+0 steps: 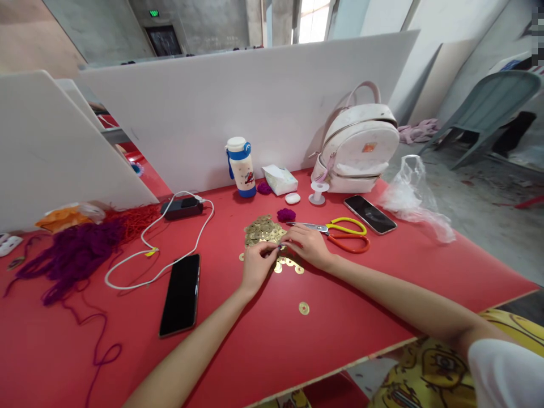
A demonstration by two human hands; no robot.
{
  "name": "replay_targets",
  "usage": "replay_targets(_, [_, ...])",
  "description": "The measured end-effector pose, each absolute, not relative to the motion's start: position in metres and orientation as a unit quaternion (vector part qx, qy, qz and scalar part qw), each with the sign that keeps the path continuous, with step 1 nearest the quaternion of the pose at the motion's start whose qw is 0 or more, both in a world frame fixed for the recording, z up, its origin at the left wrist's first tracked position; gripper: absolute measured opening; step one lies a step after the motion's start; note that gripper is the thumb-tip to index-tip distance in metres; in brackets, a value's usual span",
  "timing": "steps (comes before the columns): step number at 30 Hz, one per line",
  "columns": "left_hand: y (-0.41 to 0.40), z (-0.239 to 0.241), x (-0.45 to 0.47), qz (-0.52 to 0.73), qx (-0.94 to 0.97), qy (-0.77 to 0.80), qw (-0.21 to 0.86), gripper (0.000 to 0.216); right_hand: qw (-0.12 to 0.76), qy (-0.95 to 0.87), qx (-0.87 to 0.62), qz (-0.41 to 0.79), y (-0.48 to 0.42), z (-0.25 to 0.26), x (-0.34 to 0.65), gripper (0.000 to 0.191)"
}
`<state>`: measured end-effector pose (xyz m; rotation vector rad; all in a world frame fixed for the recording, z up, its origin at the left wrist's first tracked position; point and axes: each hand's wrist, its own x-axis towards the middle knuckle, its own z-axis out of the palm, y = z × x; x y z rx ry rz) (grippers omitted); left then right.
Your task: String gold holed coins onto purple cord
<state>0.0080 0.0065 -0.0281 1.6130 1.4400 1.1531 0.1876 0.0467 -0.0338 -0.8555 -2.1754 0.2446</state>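
My left hand (pixel 258 266) and my right hand (pixel 309 245) meet at the near side of a heap of brass-coloured coins (pixel 260 231) with holes in their middles. Thumb and fingers of both hands are pinched together, their tips almost touching. Between them shows a tiny dark, purplish bit, too small to name. Several loose coins lie under and beside my fingers, and one single coin (pixel 304 308) rests apart, nearer to me. Just beyond my right hand lie scissors (pixel 340 228) with one yellow and one red handle. A small purple yarn ball (pixel 286 215) sits behind the heap.
Left on the red table (pixel 238 362) are a phone (pixel 181 294), a white cable (pixel 127 288), a black power bank (pixel 182 208) and purple yarn (pixel 76 249). Behind stand a bottle (pixel 243 167), tissues (pixel 280 180), a spool (pixel 318 192) and a backpack (pixel 359 147). Another phone (pixel 369 214) lies right.
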Motion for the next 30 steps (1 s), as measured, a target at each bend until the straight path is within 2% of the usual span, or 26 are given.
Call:
replay_targets(12, [0.010, -0.034, 0.007, 0.460, 0.574, 0.555, 0.389, 0.013, 0.406, -0.859, -0.301, 0.085, 0.053, -0.033, 0.192, 0.020])
replay_targets(16, [0.013, -0.040, 0.005, 0.468, 0.560, 0.558, 0.394, 0.014, 0.380, -0.892, -0.228, 0.090, 0.055, -0.035, 0.192, 0.017])
replay_targets(22, [0.013, -0.041, 0.005, 0.473, 0.548, 0.562, 0.401, 0.014, 0.352, -0.909, -0.210, 0.075, 0.055, -0.038, 0.192, 0.017])
replay_targets(30, [0.014, -0.040, 0.006, 0.482, 0.533, 0.564, 0.407, 0.014, 0.288, -0.942, -0.172, 0.030, 0.052, -0.035, 0.190, 0.027])
